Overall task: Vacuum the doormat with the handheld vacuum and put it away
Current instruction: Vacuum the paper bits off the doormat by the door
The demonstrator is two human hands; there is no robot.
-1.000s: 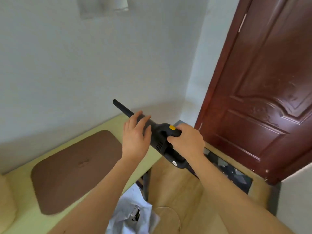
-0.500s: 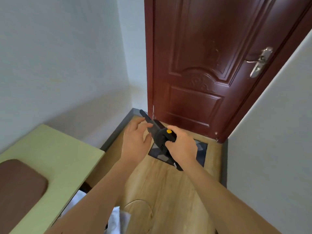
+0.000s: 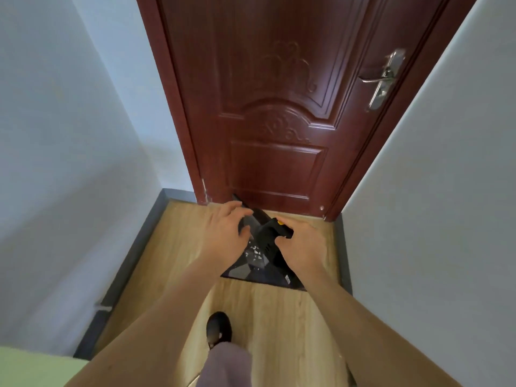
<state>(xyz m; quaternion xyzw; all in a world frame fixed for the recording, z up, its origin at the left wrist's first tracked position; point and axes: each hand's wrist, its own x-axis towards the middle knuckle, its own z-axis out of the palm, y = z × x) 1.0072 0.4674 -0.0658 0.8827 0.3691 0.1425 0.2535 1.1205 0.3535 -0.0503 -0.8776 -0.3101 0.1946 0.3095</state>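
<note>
Bare forearms [image 3: 156, 317], mauve-grey trouser leg [image 3: 226, 367], dark shoe [image 3: 219, 328]

The floor [image 3: 178, 247] under you is light wood-look plank, edged by a dark grey skirting [image 3: 134, 247] along both walls. On it, just before the door [image 3: 273, 163], lies the dark doormat [image 3: 251, 270] with grey angular patches, and small white scraps [image 3: 255, 250] are scattered over its near part. Nearer to you, your dark shoe [image 3: 219, 328] stands on the bare planks, well short of the mat's front edge.
</note>
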